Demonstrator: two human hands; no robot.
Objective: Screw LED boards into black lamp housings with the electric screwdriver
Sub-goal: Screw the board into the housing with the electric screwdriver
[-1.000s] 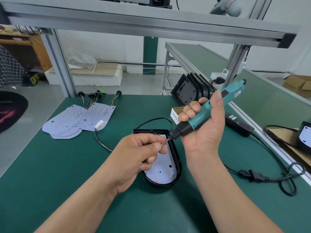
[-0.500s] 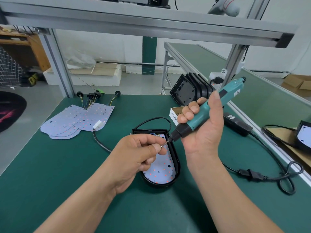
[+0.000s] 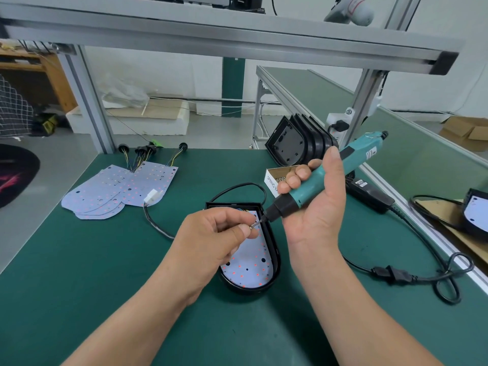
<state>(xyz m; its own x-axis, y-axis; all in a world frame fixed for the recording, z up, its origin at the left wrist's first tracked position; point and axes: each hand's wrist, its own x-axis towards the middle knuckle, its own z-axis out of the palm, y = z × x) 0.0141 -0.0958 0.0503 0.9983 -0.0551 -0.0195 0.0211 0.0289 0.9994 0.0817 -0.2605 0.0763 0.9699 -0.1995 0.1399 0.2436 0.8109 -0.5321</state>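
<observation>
Left hand [image 3: 211,241]: thumb and forefinger pinch a small screw [image 3: 254,225], other fingers curled in. The screw sits at the bit tip of the electric screwdriver [image 3: 330,180]. I can't tell if it has seated on the bit.

Right hand [image 3: 317,207]: wrapped round the teal driver body with the thumb along the top. The tool is tilted, nose down toward the left fingertips.

Directly under both hands is the black lamp housing [image 3: 248,291], open side up on the green table [image 3: 105,260]. The LED board [image 3: 250,268] is already lying inside it. The driver tip hangs above the housing's far end, not touching the board.

Change over the last second: almost none. Both hands hold the same pose and the screw hasn't left the bit. My read: still loading the screw, and nothing is being driven yet. The next move needs the driver swung upright over a board hole.

Just beyond the right hand's fingers is an open screw box [image 3: 274,175]. Further back stands a stack of empty housings [image 3: 298,141]. Spare LED boards [image 3: 113,191] are fanned out well off to the left hand's outer side.
</observation>
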